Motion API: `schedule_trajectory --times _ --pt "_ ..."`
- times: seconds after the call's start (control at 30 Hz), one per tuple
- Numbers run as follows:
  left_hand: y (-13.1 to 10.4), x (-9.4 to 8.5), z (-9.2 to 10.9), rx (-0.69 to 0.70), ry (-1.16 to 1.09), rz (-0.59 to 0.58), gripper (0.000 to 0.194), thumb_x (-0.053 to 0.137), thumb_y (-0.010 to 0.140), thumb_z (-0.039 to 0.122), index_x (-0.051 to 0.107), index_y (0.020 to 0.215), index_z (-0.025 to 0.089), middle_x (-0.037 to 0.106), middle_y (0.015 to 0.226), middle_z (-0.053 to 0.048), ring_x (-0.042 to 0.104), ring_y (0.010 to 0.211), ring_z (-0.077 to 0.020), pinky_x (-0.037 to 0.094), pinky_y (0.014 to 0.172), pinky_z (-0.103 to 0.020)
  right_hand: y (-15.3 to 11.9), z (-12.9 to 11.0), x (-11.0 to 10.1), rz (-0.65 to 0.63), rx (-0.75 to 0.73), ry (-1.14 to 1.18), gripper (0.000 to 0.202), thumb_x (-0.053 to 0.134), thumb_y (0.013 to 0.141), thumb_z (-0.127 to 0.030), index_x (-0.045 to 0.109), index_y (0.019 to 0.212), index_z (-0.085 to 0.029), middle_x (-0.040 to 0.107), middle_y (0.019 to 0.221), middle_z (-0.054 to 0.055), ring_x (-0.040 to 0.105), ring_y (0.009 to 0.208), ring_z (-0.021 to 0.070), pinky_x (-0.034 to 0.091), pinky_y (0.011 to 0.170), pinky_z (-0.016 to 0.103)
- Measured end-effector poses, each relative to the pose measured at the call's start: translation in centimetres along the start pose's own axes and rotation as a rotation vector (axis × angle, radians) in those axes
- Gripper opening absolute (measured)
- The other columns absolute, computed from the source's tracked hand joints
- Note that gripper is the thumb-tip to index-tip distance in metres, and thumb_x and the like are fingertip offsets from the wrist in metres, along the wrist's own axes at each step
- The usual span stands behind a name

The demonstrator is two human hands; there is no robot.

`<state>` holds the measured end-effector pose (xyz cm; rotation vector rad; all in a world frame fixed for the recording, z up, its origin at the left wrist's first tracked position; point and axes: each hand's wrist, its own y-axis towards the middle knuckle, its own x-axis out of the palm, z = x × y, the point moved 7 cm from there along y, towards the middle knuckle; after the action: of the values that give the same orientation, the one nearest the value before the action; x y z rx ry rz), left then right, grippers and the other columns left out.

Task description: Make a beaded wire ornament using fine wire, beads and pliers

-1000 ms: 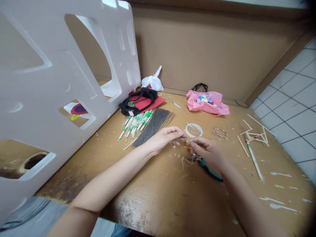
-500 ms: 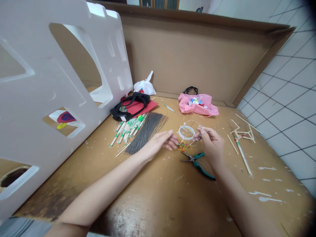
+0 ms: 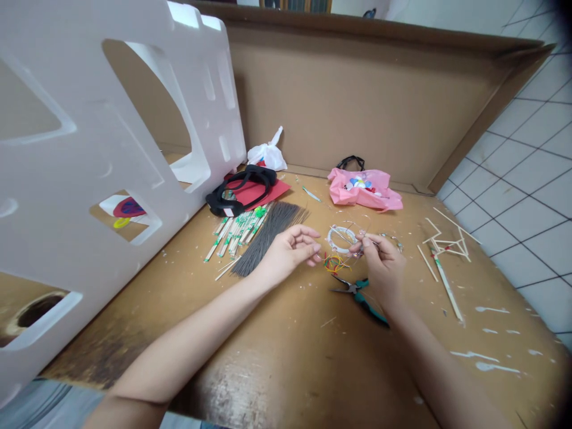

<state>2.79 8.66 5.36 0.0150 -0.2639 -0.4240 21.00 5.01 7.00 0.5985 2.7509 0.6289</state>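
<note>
My left hand [image 3: 298, 249] is closed, thumb against curled fingers, pinching what looks like the end of a thin wire; the tip is hard to see. Thumb and forefinger of my right hand [image 3: 383, 259] grip a thin wire with small clear-pink beads, part of it hidden by the fingers. Between the hands, a whitish ring [image 3: 331, 241] lies on the table. Tangled red, yellow and green strands [image 3: 333, 263] are just below it. Pliers with teal handles [image 3: 372, 311] lie under my right hand, jaws pointing left.
A bundle of dark wires [image 3: 259, 247], wrapped sticks [image 3: 223, 241] and a black strap [image 3: 218, 205] lie to the left. A pink bag [image 3: 388, 193] and a white bag [image 3: 272, 156] sit behind. At right is a stick frame [image 3: 447, 245]. A white plastic panel [image 3: 125, 131] stands at left.
My left hand's fingers have curled in from a more spread pose. The wire between the hands has shifted, and a beaded piece now shows behind my right hand. The view has moved slightly.
</note>
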Motion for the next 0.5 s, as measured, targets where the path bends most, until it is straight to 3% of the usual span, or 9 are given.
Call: schedule_trajectory --times 0.17,0.37,0.43,0.5 --pt "0.3 -0.5 0.7 0.11 0.058 0.002 0.025 0.064 0.073 0.019 0.052 0.095 0.015 0.056 0.081 -0.002 0.055 0.063 -0.008 0.047 0.058 -0.023 -0.3 0.4 0.3 -0.022 0.019 -0.004 0.015 0.054 0.083 -0.033 0.062 0.083 -0.021 0.067 0.065 0.0 0.064 0.061 0.0147 0.053 0.063 0.031" --pt "-1.1 -0.2 3.3 0.491 0.624 0.082 0.018 0.052 0.082 0.014 0.056 0.099 0.018 0.053 0.095 -0.004 0.052 0.078 -0.0103 0.045 0.077 -0.028 -1.0 0.0 1.3 -0.129 -0.005 -0.055 0.013 0.054 0.083 -0.031 0.063 0.083 -0.021 0.066 0.065 0.0 0.062 0.059 0.014 0.051 0.061 0.029" --pt "-1.5 0.3 3.7 0.579 0.694 0.079 0.02 0.05 0.083 0.014 0.056 0.102 0.019 0.051 0.099 -0.005 0.053 0.079 -0.0103 0.044 0.08 -0.029 -1.2 0.0 1.7 -0.161 0.02 -0.056 0.014 0.054 0.082 -0.031 0.063 0.082 -0.021 0.067 0.065 0.0 0.062 0.059 0.0135 0.05 0.058 0.027" --pt "-1.5 0.3 3.6 0.577 0.649 0.091 0.019 0.052 0.082 0.015 0.055 0.101 0.019 0.051 0.1 -0.005 0.054 0.079 -0.0103 0.045 0.081 -0.03 -1.4 0.2 2.0 -0.191 0.056 -0.04 0.014 0.054 0.082 -0.032 0.062 0.079 -0.021 0.067 0.064 0.001 0.063 0.059 0.0136 0.049 0.054 0.026"
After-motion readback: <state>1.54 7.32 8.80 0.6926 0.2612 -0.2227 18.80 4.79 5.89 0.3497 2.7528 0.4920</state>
